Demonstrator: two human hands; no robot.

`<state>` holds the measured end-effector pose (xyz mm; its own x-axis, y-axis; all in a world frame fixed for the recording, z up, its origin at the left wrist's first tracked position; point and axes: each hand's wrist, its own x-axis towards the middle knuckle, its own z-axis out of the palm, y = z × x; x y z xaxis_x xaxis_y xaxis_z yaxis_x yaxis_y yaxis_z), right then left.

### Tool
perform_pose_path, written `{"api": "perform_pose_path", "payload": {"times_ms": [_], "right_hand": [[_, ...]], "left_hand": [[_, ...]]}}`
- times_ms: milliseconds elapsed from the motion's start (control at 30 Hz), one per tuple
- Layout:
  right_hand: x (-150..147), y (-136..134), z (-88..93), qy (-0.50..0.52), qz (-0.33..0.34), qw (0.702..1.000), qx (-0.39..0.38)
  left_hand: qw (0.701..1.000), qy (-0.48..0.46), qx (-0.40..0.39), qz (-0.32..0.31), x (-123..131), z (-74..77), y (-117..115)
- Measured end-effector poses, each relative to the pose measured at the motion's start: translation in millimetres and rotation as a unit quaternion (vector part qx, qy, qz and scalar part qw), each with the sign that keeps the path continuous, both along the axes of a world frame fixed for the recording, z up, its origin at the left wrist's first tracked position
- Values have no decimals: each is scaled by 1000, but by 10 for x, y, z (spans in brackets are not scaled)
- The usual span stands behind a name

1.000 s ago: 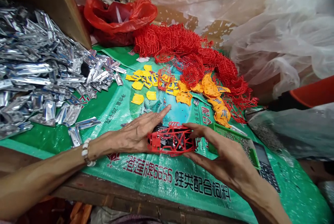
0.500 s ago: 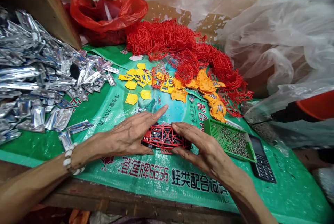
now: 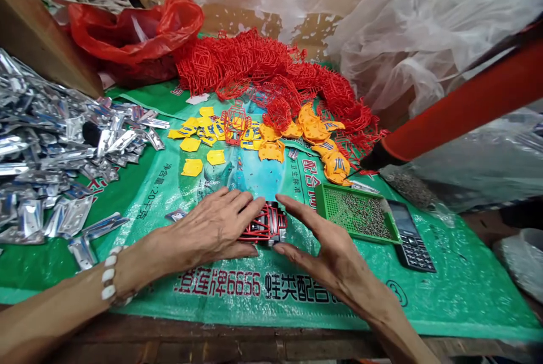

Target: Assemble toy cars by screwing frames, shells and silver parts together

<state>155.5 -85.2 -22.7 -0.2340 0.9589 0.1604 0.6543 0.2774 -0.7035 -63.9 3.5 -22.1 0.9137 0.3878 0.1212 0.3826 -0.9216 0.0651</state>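
A small toy car (image 3: 271, 223) with a red cage frame over a black chassis lies on the green sack sheet in front of me. My left hand (image 3: 216, 222) is closed over its left part, fingers along the far side and thumb along the near side, hiding much of it. Around the car's right end, my right hand (image 3: 316, 239) is open, thumb and fingers apart. The fingertips come close to the car; whether they touch it I cannot tell. From the right, an orange-red powered screwdriver (image 3: 462, 101) with a black nose reaches in, its thin tip above the orange parts.
Red cage frames (image 3: 271, 64) are heaped at the back, with yellow panels (image 3: 193, 167) and orange shells (image 3: 337, 167) before them. Silvery parts (image 3: 46, 143) pile up at left beside a red bag (image 3: 136, 35). A green screw tray (image 3: 326, 205) and a keypad phone (image 3: 413, 245) lie right.
The view has shifted. My left hand has moved further over the car, its index finger no longer pointing out. My right hand has opened wider. The screwdriver now extends much further into view.
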Motion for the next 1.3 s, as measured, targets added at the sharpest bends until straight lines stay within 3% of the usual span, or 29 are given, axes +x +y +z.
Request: {"api": "perform_pose_path", "payload": {"times_ms": [167, 467, 600, 967, 1300], "right_hand": [[14, -79, 33, 14, -13, 1000, 21], [63, 88, 97, 73, -18, 993, -91], [25, 74, 54, 40, -15, 996, -81], [-21, 75, -60, 132, -29, 986, -102], [-12, 93, -157, 168, -14, 984, -65]], "left_hand": [[999, -33, -19, 19, 10, -70, -25], [998, -46, -39, 9, 40, -73, -42], [999, -41, -33, 15, 22, -72, -55], [997, -57, 48, -35, -7, -104, 26], [999, 21, 24, -21, -8, -29, 17]]}}
